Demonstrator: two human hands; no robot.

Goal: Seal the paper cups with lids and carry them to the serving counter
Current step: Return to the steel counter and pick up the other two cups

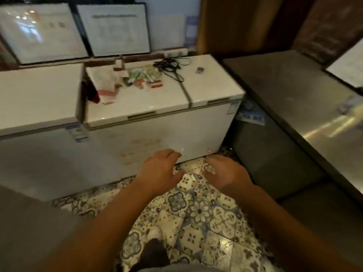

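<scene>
Far left: white chest freezer [37, 95], lid shut, two framed notices [115, 29] leaning on the wall behind. Next to it a second white chest freezer [157, 118]; on its lid a paper bag [104, 83], small packets and boxes [145, 77], a tangle of black cables [170, 66]. Patterned tile floor [196, 213] below. Both forearms reach forward over the floor. Left hand [159, 171]: palm down, fingers loosely bent, holding nothing. Right hand [224, 171]: same, fingers relaxed and spread, holding nothing; hands near each other, not touching. Right side: steel counter [294, 99], a small blurred item near its far right edge. Paper cups and lids not in view. Frame is motion-blurred.
</scene>
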